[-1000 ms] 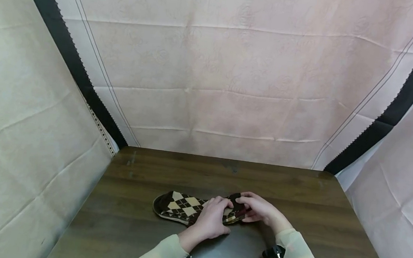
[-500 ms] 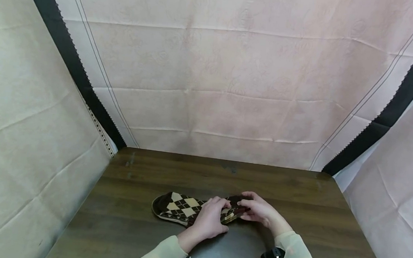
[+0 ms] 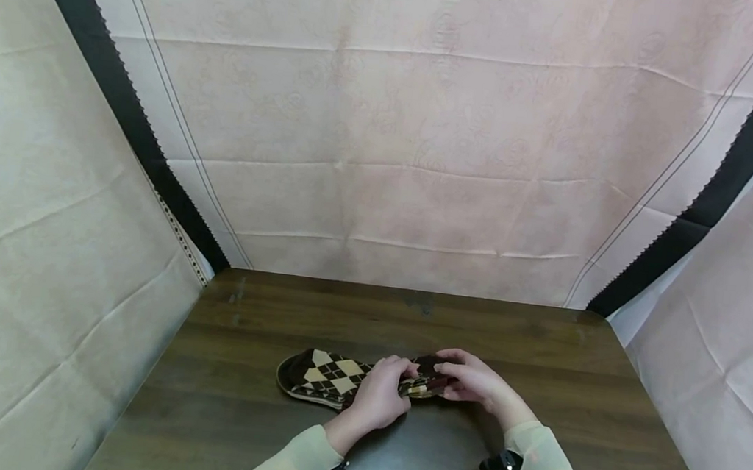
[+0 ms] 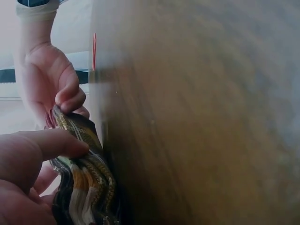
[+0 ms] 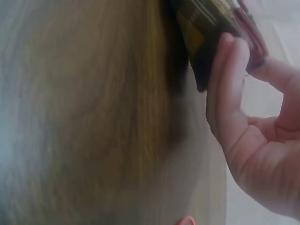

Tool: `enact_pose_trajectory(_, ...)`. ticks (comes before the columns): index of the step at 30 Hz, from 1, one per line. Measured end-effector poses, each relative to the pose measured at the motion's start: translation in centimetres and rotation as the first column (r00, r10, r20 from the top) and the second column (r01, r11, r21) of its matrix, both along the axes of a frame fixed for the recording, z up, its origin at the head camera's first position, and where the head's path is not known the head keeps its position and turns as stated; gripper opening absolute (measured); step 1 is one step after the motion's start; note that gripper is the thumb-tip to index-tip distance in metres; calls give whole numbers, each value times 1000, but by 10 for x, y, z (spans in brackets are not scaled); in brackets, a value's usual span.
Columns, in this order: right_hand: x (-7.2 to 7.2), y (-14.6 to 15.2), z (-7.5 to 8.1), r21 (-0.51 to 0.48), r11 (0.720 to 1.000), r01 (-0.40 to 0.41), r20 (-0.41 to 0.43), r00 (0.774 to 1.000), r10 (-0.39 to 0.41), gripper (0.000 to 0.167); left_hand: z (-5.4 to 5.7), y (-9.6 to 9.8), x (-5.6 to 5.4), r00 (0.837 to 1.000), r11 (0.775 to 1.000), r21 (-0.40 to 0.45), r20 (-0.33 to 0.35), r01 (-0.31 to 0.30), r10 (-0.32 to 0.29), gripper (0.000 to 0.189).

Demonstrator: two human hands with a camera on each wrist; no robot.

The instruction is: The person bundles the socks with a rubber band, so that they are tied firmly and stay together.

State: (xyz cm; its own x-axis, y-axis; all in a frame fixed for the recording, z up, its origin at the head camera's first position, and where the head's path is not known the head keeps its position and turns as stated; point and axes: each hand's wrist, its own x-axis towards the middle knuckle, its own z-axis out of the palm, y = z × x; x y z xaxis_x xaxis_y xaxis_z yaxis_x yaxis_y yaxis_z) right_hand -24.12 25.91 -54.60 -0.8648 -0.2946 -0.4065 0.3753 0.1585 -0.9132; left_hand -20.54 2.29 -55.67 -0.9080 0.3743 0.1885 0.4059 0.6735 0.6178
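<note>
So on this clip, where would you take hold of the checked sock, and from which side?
Probably at its open cuff end, coming in from the right. The sock lies flat on the table with its toe pointing left, and the cuff is lifted clear of the wood, so an edge is there to pinch. Both the left hand and right hand already hold it there.

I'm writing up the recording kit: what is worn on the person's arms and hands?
Both hands, left hand and right hand, are bare. Pale beige long sleeves cover both arms. A small black device is strapped at each wrist.
</note>
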Motion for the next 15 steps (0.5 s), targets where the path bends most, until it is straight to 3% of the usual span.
enact_pose_trajectory(9, 8, 29, 8, 144, 988, -47, -153, 986, 69, 54, 3, -2, 0, 1000, 1000, -7, 17, -5, 5, 40)
enact_pose_trajectory(15, 23, 52, 14, 344, 938, -31, -288, 948, 137, 43, 5, -2, 0, 999, 1000, 2, 41, -10, 10, 40)
